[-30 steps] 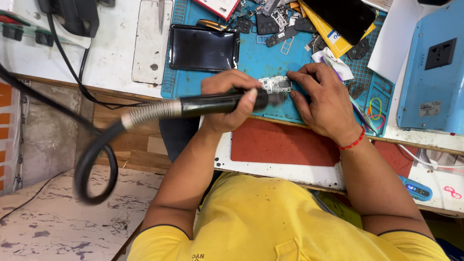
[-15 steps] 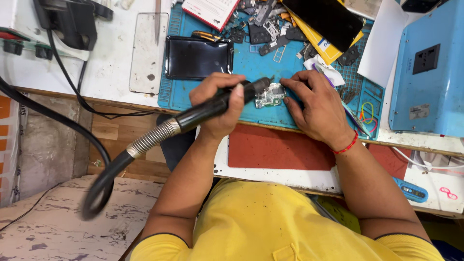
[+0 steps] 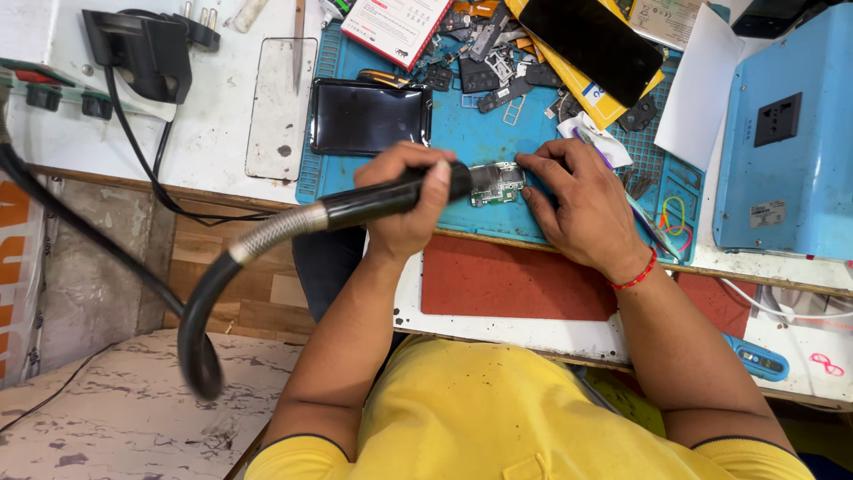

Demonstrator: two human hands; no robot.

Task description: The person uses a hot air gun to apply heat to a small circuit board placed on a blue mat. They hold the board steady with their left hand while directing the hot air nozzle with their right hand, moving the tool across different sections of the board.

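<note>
L hand [image 3: 410, 209] has a full grip round the black hot-air handle [image 3: 391, 196], fingers wrapped tight, nozzle end pointing right at the small green circuit board [image 3: 498, 184]. Board lies flat on the blue work mat [image 3: 498, 133] near the front edge of the table [image 3: 222, 133], just between the two hands. R hand [image 3: 582, 209] rests palm down on the mat, fingertips touching the board's right edge and pinning it; that grip is a loose press, not closed round anything. Vs. a sec ago: handle has swung up from a flatter line to a slight upward tilt, and the nozzle tip now sits right at the board's left end instead of short of it; the hose [image 3: 222, 293] loop has moved w/ it, hanging off the table edge to the left. R hand has barely shifted. So the tool has closed in on the board while the other hand keeps it steady, i.e. heat work on the board looks under way. Around: dark phone screen [image 3: 369, 116] just behind the L hand, red pad [image 3: 515, 280] in front, blue box unit [image 3: 782, 142] at right, loose phone parts [image 3: 498, 67] at the back.
</note>
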